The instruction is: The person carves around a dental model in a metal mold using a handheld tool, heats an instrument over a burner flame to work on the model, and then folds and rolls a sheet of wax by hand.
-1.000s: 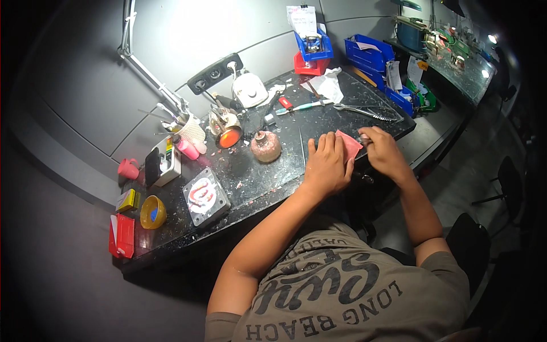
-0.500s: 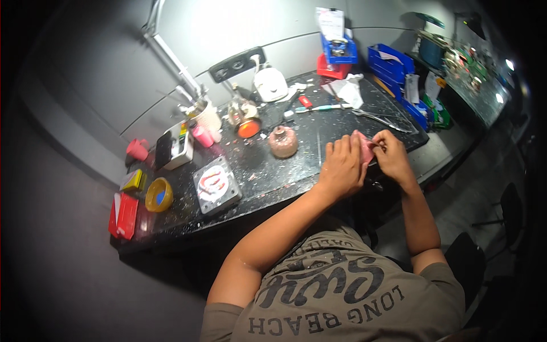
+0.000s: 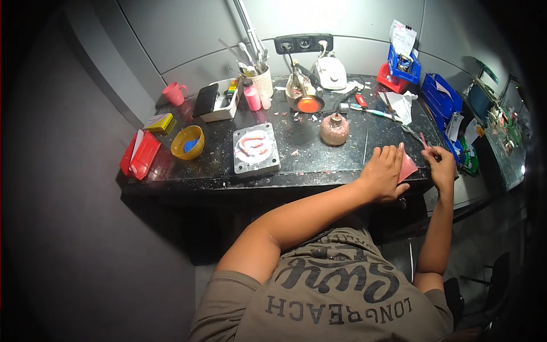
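My left hand (image 3: pixel 383 174) lies with its fingers stretched out along the left side of a pink wax sheet (image 3: pixel 408 167) at the table's front edge, covering part of it. To the right of the sheet, my right hand (image 3: pixel 441 164) pinches a narrow pink strip of wax (image 3: pixel 423 141) that points up and away, apart from the sheet. A round, pinkish bottle-like burner (image 3: pixel 334 130) stands beyond my left hand. Further left is a grey square plate (image 3: pixel 272 165) bearing a white mould with a pink and red arch-shaped form (image 3: pixel 254 146).
Beyond my right hand lie metal tweezers (image 3: pixel 411 133), a toothbrush (image 3: pixel 383 114) and crumpled white paper (image 3: pixel 403 106). Blue bins (image 3: pixel 441 100) line the right. On the left are a yellow bowl (image 3: pixel 181 149), a red box (image 3: pixel 142 158), a pink bottle (image 3: pixel 252 98) and a pink mug (image 3: pixel 175 94).
My right hand has drawn away from the sheet to the right, with a pink strip now in its fingers. My left hand stays on the sheet. The view has turned toward the right.
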### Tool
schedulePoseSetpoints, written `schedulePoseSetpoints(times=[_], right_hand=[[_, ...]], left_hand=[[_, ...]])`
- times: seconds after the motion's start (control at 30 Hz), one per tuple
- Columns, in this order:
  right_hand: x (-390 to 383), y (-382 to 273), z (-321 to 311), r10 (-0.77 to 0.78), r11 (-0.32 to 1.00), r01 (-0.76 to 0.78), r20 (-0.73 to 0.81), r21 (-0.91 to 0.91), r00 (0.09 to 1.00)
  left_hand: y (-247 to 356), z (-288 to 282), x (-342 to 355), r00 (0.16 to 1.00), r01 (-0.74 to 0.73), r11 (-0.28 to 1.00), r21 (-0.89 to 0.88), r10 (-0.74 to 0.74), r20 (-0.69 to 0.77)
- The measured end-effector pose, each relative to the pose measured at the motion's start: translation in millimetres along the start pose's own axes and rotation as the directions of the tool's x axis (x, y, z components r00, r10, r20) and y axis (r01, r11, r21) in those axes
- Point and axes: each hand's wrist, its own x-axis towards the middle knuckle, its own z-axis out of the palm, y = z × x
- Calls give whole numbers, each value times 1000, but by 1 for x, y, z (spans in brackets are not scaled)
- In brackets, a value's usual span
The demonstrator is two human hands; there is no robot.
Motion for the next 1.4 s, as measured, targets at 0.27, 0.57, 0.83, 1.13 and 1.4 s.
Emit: schedulePoseSetpoints(times=[0.27, 0.57, 0.83, 1.13, 1.4], right_hand=[[-2, 4, 9, -52, 968, 50, -3, -244, 999], [-12, 2, 2, -154, 922, 102, -110, -374, 982], [-44, -40, -23, -521, 852, 492, 378, 180, 765], [-77, -63, -7, -665, 706, 669, 110, -232, 739], [-79, -61, 9, -617, 766, 636, 171, -96, 768]], left_hand=[[-5, 3, -7, 966, -241, 970, -37, 236, -102], [-26, 2, -5, 953, -283, 932, -226, 300, 46], [-36, -6, 0, 943, -324, 937, -128, 331, 40], [-38, -30, 1, 972, -213, 969, 126, 223, -71], [-27, -19, -12, 964, -262, 960, -98, 265, 15]])
